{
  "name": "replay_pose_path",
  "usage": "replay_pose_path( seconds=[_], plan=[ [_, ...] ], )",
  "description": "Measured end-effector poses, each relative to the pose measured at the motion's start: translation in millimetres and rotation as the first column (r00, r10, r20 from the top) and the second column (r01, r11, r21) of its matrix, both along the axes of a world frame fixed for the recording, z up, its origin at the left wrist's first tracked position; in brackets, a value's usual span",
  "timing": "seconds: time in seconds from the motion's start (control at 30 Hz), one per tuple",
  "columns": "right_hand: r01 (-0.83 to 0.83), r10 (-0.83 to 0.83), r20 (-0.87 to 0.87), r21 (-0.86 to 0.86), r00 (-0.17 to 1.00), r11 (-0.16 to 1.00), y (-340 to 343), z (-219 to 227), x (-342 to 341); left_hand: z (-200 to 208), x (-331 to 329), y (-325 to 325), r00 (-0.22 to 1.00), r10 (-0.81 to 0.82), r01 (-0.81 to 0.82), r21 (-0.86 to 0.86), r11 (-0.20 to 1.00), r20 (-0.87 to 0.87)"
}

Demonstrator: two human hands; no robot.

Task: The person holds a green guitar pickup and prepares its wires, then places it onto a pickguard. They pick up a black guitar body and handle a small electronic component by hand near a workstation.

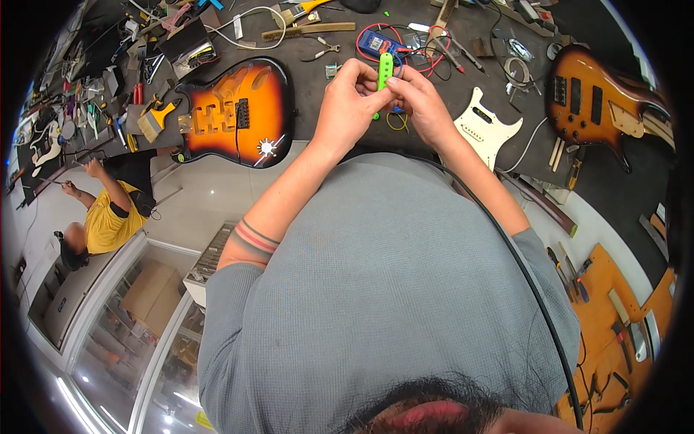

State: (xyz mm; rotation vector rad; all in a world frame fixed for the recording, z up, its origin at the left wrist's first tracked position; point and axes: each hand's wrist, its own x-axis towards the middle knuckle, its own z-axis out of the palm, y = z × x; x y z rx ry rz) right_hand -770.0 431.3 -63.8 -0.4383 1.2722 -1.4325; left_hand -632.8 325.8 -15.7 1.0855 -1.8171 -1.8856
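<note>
At the upper centre of the frame, over the counter (309,78), left hand (347,100) and right hand (419,100) pinch a slim green pickup-like piece (386,66), its lower part mostly hidden. It should handle light, stiff, perhaps fragile; grip its long edges.

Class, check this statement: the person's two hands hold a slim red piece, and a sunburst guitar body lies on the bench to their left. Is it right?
Not quite: the slim piece in the left hand and right hand is bright green, not red, as the head view shows. A sunburst guitar body does lie on the bench to their left.
</note>
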Motion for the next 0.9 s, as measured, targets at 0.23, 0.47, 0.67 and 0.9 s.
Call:
replay_pose_path(
  seconds=[0.23, 0.47, 0.67, 0.9],
  plan=[
    [-0.034, 0.027, 0.131, 0.054, 0.991, 0.998, 3, 1, -9, -23, 16, -7, 0.994, -0.019, 0.042, 0.220, 0.975, -0.106],
    [-0.241, 0.234, 0.087, 0.083, 0.968, 0.967, 7, 1, -10, -18, 24, -18, 0.989, 0.045, 0.018, 0.412, 0.911, -0.142],
    [-0.304, 0.298, 0.077, 0.086, 0.951, 0.949, 16, -6, 7, -41, 45, -21, 0.987, 0.092, -0.020, 0.475, 0.880, -0.129],
    [-0.377, 0.377, 0.020, 0.104, 0.926, 0.920, 29, -43, 20, -71, 83, -14, 0.990, 0.106, -0.026, 0.626, 0.779, -0.090]
  ],
)
